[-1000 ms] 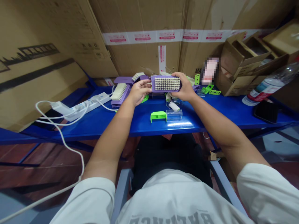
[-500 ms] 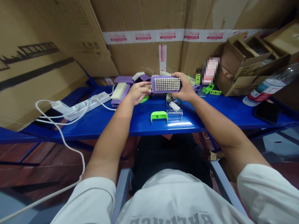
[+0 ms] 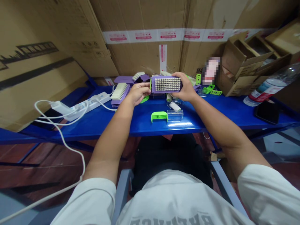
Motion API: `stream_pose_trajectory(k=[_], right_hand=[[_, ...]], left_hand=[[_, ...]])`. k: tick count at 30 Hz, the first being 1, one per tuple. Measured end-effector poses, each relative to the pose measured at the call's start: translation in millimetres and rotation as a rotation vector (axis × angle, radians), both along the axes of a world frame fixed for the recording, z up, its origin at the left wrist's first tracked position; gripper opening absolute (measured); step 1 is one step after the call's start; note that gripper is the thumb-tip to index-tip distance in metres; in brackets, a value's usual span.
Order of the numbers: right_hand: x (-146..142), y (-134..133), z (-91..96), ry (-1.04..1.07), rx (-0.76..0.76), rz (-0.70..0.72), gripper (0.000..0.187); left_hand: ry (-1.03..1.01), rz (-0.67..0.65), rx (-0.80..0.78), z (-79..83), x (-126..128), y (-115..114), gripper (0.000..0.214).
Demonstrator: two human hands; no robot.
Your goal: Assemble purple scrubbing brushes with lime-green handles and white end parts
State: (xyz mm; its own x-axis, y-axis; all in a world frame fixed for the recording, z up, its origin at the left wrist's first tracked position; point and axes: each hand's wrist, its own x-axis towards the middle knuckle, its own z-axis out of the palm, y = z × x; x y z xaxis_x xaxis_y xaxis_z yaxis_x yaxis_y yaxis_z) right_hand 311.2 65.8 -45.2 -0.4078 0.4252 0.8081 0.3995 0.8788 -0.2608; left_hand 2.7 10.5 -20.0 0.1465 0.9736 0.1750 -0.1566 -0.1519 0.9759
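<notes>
My right hand (image 3: pixel 185 88) is closed around the right end of a purple scrub brush (image 3: pixel 153 85), its pale bristle tufts turned toward me. At the brush's left end, my left hand (image 3: pixel 140 93) pinches a thin bright green plastic piece (image 3: pixel 150 83), seen edge-on. Whether that piece touches the brush I cannot tell. Below the hands, a green handle-like part (image 3: pixel 159 116) lies against a clear plastic case (image 3: pixel 175 115). A small white cylinder (image 3: pixel 174 107) rests behind the case. Another purple brush (image 3: pixel 119 93) lies bristles up left of my left hand.
A white power strip (image 3: pixel 89 106) with cables lies on the blue table (image 3: pixel 112 125). Green parts (image 3: pixel 208 89), a water bottle (image 3: pixel 264 90), a black phone (image 3: pixel 267 112) and opened small cartons (image 3: pixel 246 62) are to the right. Large cardboard boxes (image 3: pixel 140 56) stand behind.
The green piece in my left fingers now shows more clearly as an upright strip at the brush's left end. My right hand and the brush have stayed nearly still.
</notes>
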Motion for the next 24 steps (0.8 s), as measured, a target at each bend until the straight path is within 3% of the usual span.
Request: stream_pose_trajectory(k=[6,24], right_hand=[[1.0,0.7,-1.6,0.026,0.008,0.023,0.086],[3.4,3.5,-1.5,0.009,0.005,-0.003,0.087]], left_hand=[[-0.029,0.025,-0.045,0.0,0.3,-0.5,0.038],[-0.066,-0.029,-0.058,-3.9,-4.1,2.9,0.039]])
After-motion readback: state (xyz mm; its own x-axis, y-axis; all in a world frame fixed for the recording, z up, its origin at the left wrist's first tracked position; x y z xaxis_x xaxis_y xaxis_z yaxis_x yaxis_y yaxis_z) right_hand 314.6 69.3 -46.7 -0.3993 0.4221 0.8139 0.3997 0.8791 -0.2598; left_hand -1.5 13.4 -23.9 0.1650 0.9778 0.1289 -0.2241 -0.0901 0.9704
